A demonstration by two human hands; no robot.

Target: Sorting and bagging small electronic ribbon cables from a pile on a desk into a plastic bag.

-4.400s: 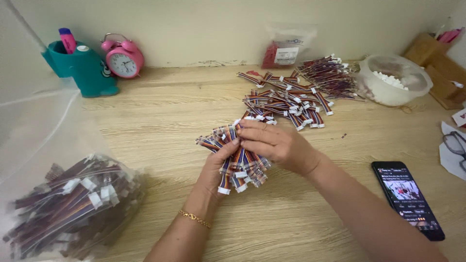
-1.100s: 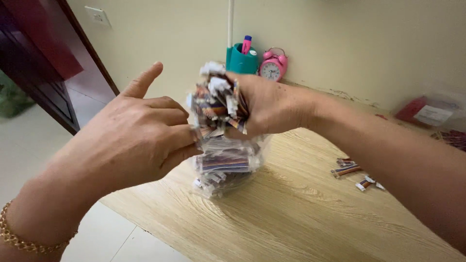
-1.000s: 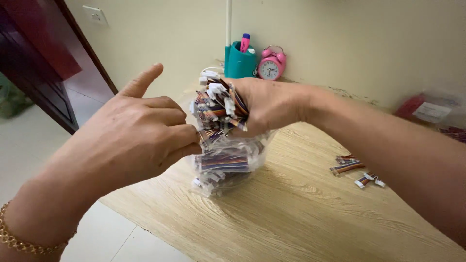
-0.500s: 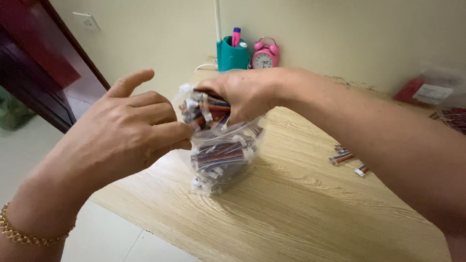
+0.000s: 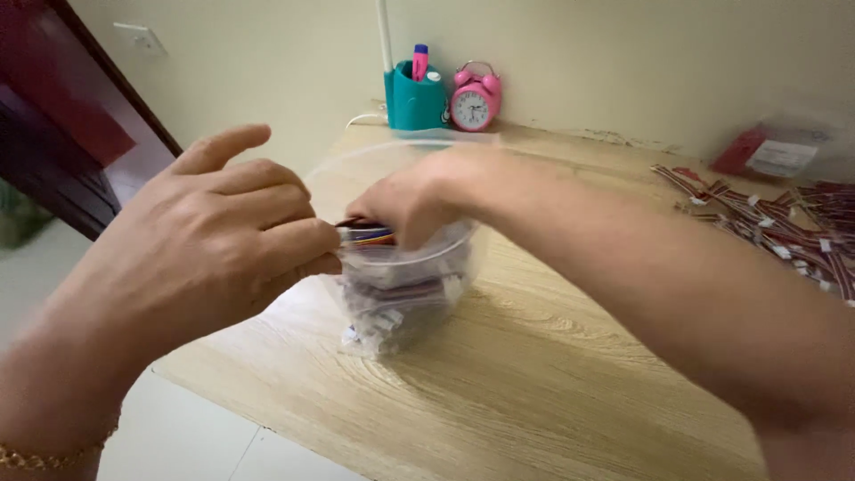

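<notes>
At table (image 5: 552,374) edge, near left corner: clear plastic bag (image 5: 405,285) standing on wood, mouth held wide. Left hand (image 5: 214,240) pinching bag rim, fingers curled tight on plastic, index lifted free. Right hand (image 5: 414,200) pushed down inside bag mouth, grip closed around bundle of coloured wire connectors (image 5: 367,235), only striped edge visible between fingers. Bag bottom already filled with more bundled connectors, white plugs showing through plastic. Further right on table, well apart: loose pile of wire harnesses (image 5: 766,227), not yet bagged. Judged about halfway: 1 bundle going in, a good pile left. Behind, against wall: teal pen holder (image 5: 414,98), pink alarm clock (image 5: 474,98) just beside it. Far right, red-and-clear packet (image 5: 775,153), blurred.
</notes>
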